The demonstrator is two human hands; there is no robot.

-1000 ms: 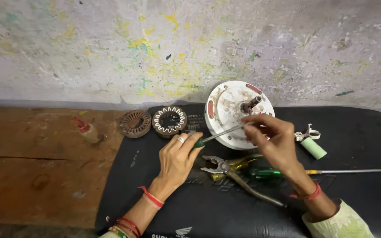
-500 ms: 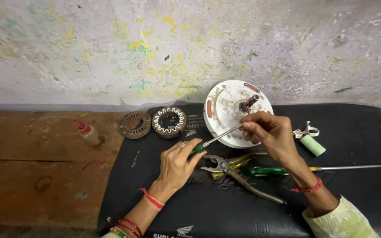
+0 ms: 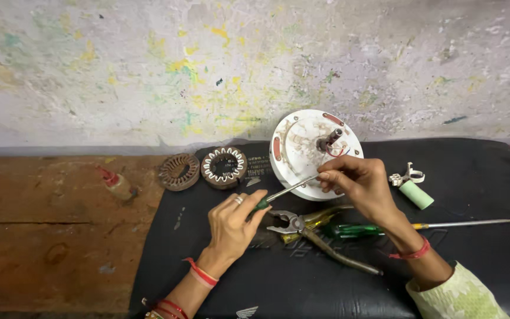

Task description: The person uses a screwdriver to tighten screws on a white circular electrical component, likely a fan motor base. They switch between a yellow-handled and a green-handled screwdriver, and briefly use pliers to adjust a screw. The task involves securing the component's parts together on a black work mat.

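Small bottle (image 3: 116,184): red-capped, lying on the brown floor at 9 o'clock, well apart from the hands.
Bare stator ring (image 3: 179,171): rusty, just beside the mat's upper-left edge.
Wound stator (image 3: 224,167): white-tipped coils, touching the bare ring's right side, on the black mat (image 3: 473,177).
Left hand (image 3: 231,227): fingers curled shut round the green handle of a small screwdriver (image 3: 284,190).
Screwdriver shaft: slants toward 2 o'clock, tip hidden under the right fingers.
Pliers (image 3: 311,233): on the mat at 6 o'clock of the motor housing.
Motor housing (image 3: 302,153): white disc, shaft upright, centre right.
Right hand (image 3: 361,184): fingertips pinched together at the housing's lower rim; what they grip cannot be told.
Long green-handled screwdriver (image 3: 444,225): lying under the right wrist.
Capacitor (image 3: 415,194): pale green cylinder at 3 o'clock.
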